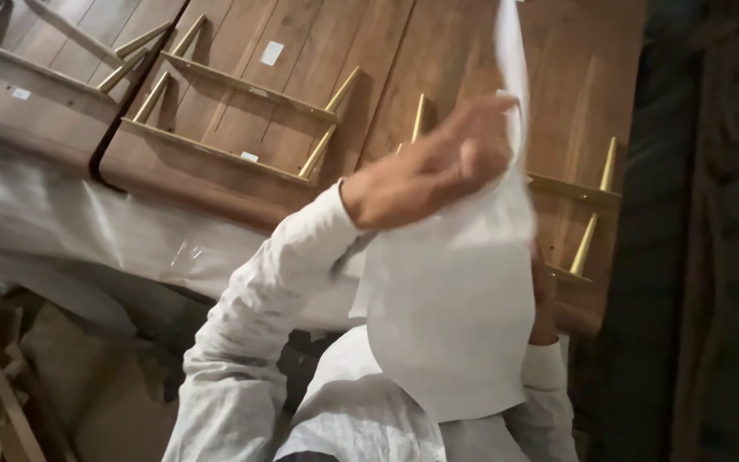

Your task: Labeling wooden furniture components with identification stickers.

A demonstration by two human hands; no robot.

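White protective sheet [455, 325] hangs in front of upturned wooden tabletops [318, 77] fitted with brass legs [322, 152]. Left hand [434, 175] pinches its upper edge between thumb and fingers; right hand [543, 299] sits mostly hidden behind the sheet's lower side, its fingers impossible to read. Judged from this, a firm two-handed hold keeps the sheet flat and untorn.

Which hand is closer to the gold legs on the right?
Right. The right hand sits behind the white sheet, right beside those gold legs. The left hand grips the sheet farther left.
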